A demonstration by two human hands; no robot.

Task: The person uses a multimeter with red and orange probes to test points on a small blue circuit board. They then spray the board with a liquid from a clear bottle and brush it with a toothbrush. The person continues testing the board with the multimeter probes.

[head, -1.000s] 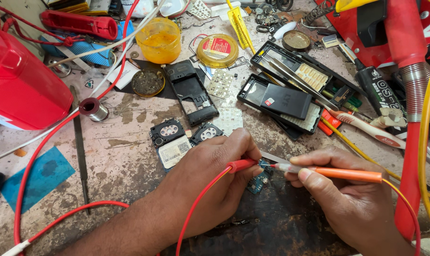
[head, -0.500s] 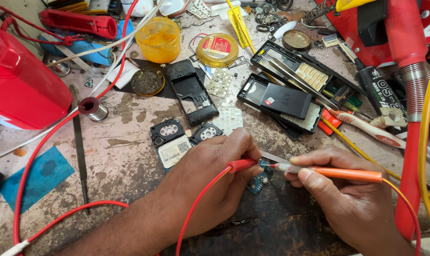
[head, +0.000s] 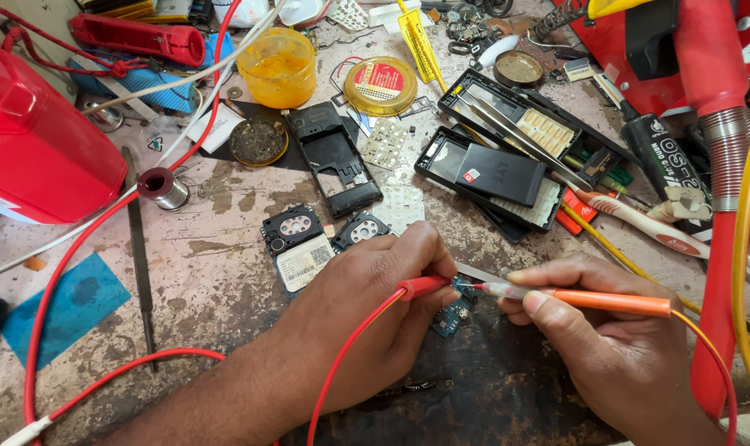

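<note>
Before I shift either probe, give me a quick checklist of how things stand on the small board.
1. Left hand grips red probe: ok.
2. Right hand grips orange probe: ok.
3. Both tips meet over the blue circuit board: ok.
4. Tips actually touching a pad: cannot tell, too small.
5. Board held steady under the left fingers: ok.
6. Red lead running free, not snagged: ok.
</note>
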